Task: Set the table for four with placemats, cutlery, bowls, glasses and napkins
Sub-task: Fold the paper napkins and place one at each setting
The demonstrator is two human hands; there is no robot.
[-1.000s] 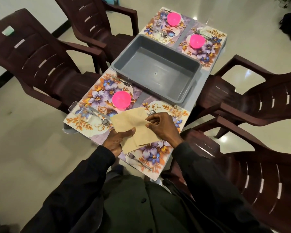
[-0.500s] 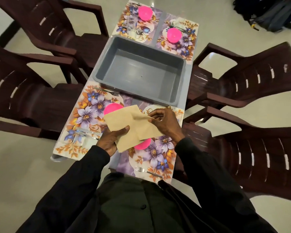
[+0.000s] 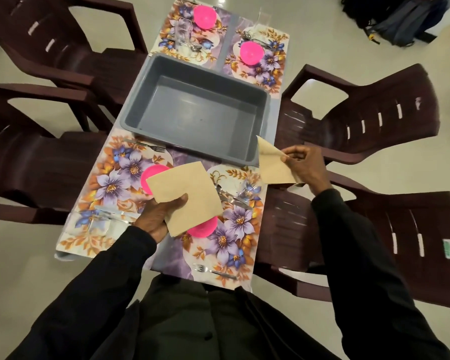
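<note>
Step in hand: one napkin is pulled clear of the pile, probably to be laid at a place setting. Mats, bowls, cutlery and glasses are already out at all four spots, so napkins are judged to be the last bit.
Left hand point(image 3: 157, 216): wrapped round the napkin stack point(image 3: 190, 188), thumb on top. The stack is held up over the near placemats and hides part of each near pink bowl point(image 3: 203, 227).
Right hand point(image 3: 305, 165): the single napkin point(image 3: 272, 165) is pinched by thumb and fingertips at one edge.
Where it is: the single napkin is in the air, at about 2 o'clock from the near-right placemat point(image 3: 234, 229) and just past the near right corner of the grey tub point(image 3: 198, 113). Nothing is touched by it.
Which way it points: a loose corner is aimed at roughly 11 o'clock. The long axis runs about 11 to 5, with one flap curled up. The stack is close to square and sits turned like a diamond, so no real long axis there.
Doing it well: the napkin should probably be squared up to a mat edge before it's put down, and laid flat on bare mat next to the spoon and knife point(image 3: 231, 200), not draped over the bowl. The curled flap is best smoothed on landing.
Watch out: a clear glass seems to be standing near that cutlery and could easily get clipped. It's hard to make out, tbh.
Stack: best kept gripped and level so no sheet slides off.
</note>
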